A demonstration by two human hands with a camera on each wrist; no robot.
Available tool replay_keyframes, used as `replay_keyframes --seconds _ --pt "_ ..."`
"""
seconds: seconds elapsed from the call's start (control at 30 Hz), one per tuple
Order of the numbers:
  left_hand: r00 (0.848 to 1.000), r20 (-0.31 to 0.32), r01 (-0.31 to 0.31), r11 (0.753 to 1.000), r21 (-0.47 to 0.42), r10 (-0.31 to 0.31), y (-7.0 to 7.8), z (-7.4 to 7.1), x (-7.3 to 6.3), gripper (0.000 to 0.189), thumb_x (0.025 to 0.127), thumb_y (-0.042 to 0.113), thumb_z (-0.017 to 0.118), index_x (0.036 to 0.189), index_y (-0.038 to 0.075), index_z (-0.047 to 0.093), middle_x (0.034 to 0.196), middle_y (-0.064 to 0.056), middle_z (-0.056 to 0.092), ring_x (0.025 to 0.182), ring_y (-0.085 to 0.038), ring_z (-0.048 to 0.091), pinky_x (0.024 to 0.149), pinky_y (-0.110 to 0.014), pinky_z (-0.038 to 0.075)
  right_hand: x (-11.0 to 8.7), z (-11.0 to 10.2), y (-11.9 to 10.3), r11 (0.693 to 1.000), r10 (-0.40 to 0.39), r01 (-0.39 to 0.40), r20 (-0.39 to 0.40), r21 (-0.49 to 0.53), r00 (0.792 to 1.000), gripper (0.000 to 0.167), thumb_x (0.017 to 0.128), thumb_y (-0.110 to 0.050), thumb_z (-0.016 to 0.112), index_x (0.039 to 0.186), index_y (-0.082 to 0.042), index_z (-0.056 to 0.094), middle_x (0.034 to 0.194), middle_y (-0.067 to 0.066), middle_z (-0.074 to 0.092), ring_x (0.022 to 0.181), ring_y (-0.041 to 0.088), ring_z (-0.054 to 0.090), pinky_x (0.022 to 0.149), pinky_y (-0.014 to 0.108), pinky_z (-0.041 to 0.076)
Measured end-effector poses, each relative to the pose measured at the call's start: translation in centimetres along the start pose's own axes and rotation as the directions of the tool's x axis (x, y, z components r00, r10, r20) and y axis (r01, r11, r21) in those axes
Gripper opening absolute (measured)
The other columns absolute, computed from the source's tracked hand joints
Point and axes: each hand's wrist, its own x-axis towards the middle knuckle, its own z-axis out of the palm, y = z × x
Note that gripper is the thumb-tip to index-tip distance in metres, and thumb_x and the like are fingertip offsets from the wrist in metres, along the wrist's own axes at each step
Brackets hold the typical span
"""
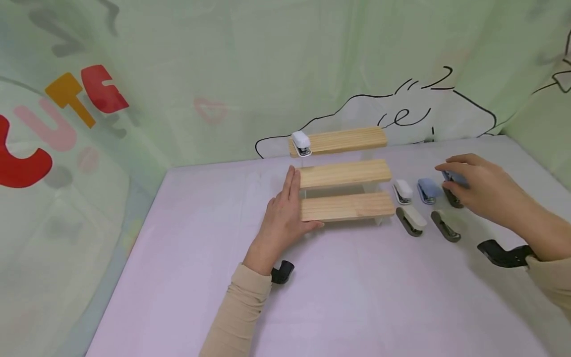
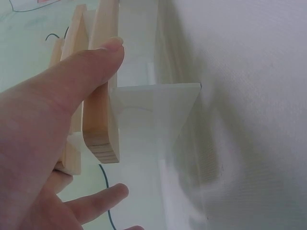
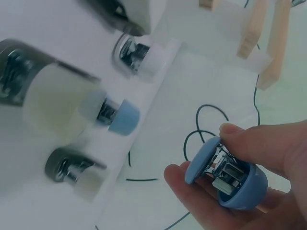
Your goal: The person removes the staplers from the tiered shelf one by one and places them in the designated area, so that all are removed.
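In the head view my left hand (image 1: 281,213) rests against the left end of a three-step wooden rack (image 1: 345,173). Its fingers stretch along the board ends, and the thumb presses the lowest board (image 2: 101,127), as the left wrist view shows. My right hand (image 1: 486,188) pinches a small blue stapler (image 3: 228,179) between thumb and fingers, above the table. Beneath this hand lies a dark-based stapler (image 1: 453,198), partly hidden. Left of it are another blue stapler (image 1: 429,190) and a white stapler (image 1: 403,191). A white mini stapler (image 1: 301,143) sits on the top board's left end.
Nearer me on the table lie a pale stapler with a grey base (image 1: 411,220) and a grey stapler (image 1: 446,227). The rack stands on clear side panels (image 2: 156,103). A printed curtain (image 1: 267,64) hangs behind the lilac-white table (image 1: 200,258).
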Motion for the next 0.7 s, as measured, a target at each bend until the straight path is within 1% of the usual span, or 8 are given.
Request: replay_keyframes --seconds 0.1,0.17,0.27,0.4,0.5,0.67,0.7 --pt "1.0 0.002 0.0 1.0 0.001 0.0 0.1 0.0 0.0 0.13 0.069 0.052 0.087 0.159 0.006 0.005 0.169 -0.008 0.003 0.13 -0.035 0.054 0.102 -0.054 0.048 -0.4 0.0 0.5 1.0 0.022 -0.022 -0.003 -0.001 1.0 0.033 0.088 0.003 0.065 0.12 0.01 0.063 0.127 0.035 0.05 0.103 0.051 0.056 0.073 0.06 0.05" --pt "1.0 0.008 0.004 1.0 -0.001 -0.004 0.1 0.0 0.1 0.13 0.069 0.052 0.086 0.159 0.007 0.004 0.169 -0.007 0.002 0.131 -0.035 0.053 0.102 -0.055 0.047 -0.8 -0.2 0.9 0.999 0.039 -0.039 0.015 -0.008 0.999 0.033 0.088 0.003 0.064 0.121 0.011 0.062 0.127 0.037 0.048 0.105 0.053 0.053 0.075 0.062 0.049" --pt "1.0 0.011 0.008 1.0 -0.005 -0.008 0.1 -0.1 0.1 0.13 0.069 0.052 0.086 0.16 0.007 0.004 0.169 -0.007 0.002 0.132 -0.035 0.053 0.103 -0.054 0.047 -1.4 -0.5 1.2 0.998 0.051 -0.05 0.029 -0.022 0.998 0.034 0.088 0.004 0.064 0.121 0.011 0.062 0.127 0.037 0.047 0.104 0.054 0.053 0.074 0.062 0.049" --pt "1.0 0.01 0.008 1.0 -0.017 -0.008 0.1 -0.2 0.1 0.13 0.07 0.052 0.086 0.159 0.007 0.004 0.169 -0.007 0.002 0.132 -0.036 0.052 0.103 -0.055 0.046 -2.3 -0.7 1.7 0.999 0.028 -0.028 0.006 -0.034 1.0 0.033 0.084 0.007 0.066 0.117 0.011 0.064 0.123 0.037 0.05 0.095 0.05 0.059 0.063 0.052 0.051" --pt "1.0 0.013 0.01 1.0 -0.025 -0.01 0.1 -0.3 0.0 0.129 0.07 0.052 0.086 0.159 0.007 0.004 0.169 -0.007 0.002 0.133 -0.036 0.051 0.103 -0.056 0.046 -3.0 -0.7 1.9 0.999 0.028 -0.027 0.014 -0.033 1.0 0.033 0.083 0.007 0.067 0.116 0.011 0.064 0.121 0.039 0.051 0.09 0.05 0.06 0.058 0.047 0.051" --pt "1.0 0.016 0.007 1.0 -0.026 -0.006 0.1 -0.2 -0.1 0.129 0.07 0.052 0.086 0.159 0.006 0.005 0.169 -0.008 0.003 0.133 -0.036 0.052 0.103 -0.056 0.046 -4.2 -0.3 2.3 0.998 0.045 -0.043 0.051 -0.037 0.998 0.035 0.082 0.006 0.069 0.115 0.013 0.062 0.118 0.04 0.05 0.09 0.053 0.06 0.061 0.054 0.054" --pt "1.0 0.016 0.006 1.0 -0.026 -0.005 0.1 -0.2 -0.1 0.129 0.07 0.052 0.086 0.159 0.006 0.005 0.169 -0.008 0.003 0.133 -0.037 0.052 0.102 -0.056 0.046 -4.4 -0.3 2.4 0.998 0.051 -0.048 0.061 -0.039 0.997 0.035 0.082 0.006 0.07 0.115 0.012 0.062 0.117 0.04 0.051 0.089 0.052 0.06 0.061 0.053 0.054"
